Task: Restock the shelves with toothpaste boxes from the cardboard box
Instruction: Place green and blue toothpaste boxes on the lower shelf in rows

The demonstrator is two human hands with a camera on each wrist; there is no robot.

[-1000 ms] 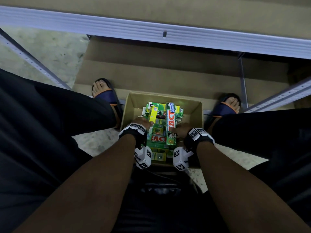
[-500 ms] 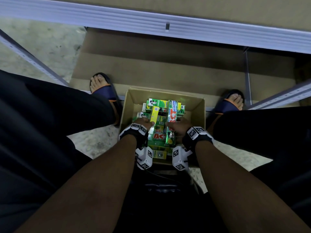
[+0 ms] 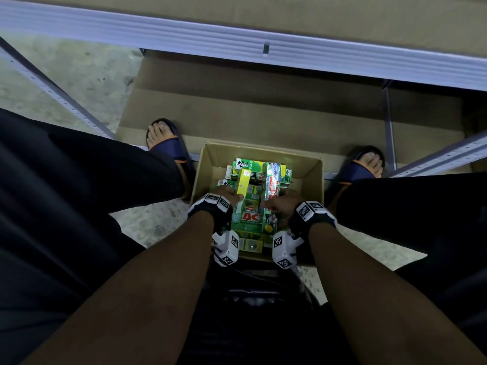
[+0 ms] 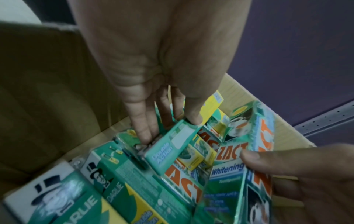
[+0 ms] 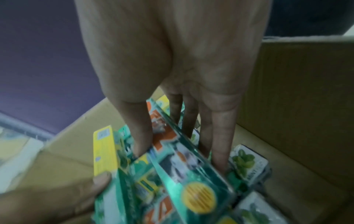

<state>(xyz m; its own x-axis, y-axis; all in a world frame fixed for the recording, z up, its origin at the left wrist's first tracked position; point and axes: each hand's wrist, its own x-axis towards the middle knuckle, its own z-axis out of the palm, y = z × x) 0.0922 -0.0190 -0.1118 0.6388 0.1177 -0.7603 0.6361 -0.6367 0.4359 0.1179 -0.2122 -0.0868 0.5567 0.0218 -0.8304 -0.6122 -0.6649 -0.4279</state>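
An open cardboard box (image 3: 208,164) stands on the floor between my feet, packed with green, yellow and red toothpaste boxes (image 3: 250,219). My left hand (image 3: 228,193) reaches in at the left and pinches a green and yellow Darlie box (image 3: 243,181). The left wrist view shows my left hand (image 4: 170,128) with thumb and fingers on the box's "Double Action" side (image 4: 168,145). My right hand (image 3: 279,204) grips a Zact whitening box (image 3: 272,177). Seen from the right wrist, my right hand (image 5: 181,156) has thumb and fingers on opposite sides of that Zact box (image 5: 191,174).
A grey metal shelf edge (image 3: 263,48) crosses the top. Below it lies a low shelf lined with brown cardboard (image 3: 263,114). Slanted perforated uprights (image 3: 52,88) (image 3: 434,156) flank the box. My sandalled feet (image 3: 166,138) (image 3: 366,162) stand on either side of it.
My right hand has moved left from beside the Zact box and closed round it. My left hand keeps its hold on the yellow-edged box. The view has shifted slightly.
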